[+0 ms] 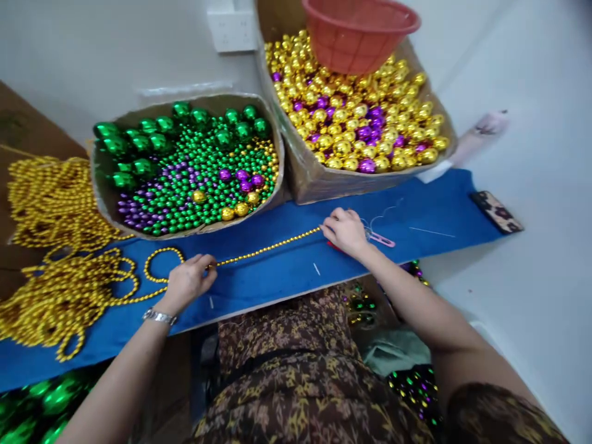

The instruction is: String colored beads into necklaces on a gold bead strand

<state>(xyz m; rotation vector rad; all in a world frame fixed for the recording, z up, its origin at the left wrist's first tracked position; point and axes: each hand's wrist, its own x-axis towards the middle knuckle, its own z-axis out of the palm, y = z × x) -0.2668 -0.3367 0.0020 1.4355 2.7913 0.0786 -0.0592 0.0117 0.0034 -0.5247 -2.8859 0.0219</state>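
A thin strand of gold beads point(268, 248) lies stretched across a blue cloth-covered board point(277, 277). My left hand point(189, 280) pinches the strand at its left part, fingers closed; a metal watch sits on that wrist. My right hand point(345, 231) grips the strand's right end, fingers curled. Beyond my left hand the strand loops into a big pile of gold bead strings point(55, 246) on the left. Pink scissors point(382, 239) lie just right of my right hand, with loose thread beside them.
Behind the board stand a cardboard box of green, purple and gold beads point(185, 163) and a larger box of gold and purple balls point(356, 123) with an orange plastic basket point(358, 34) on top. A patterned phone point(497, 211) lies at right. More beads sit below the board.
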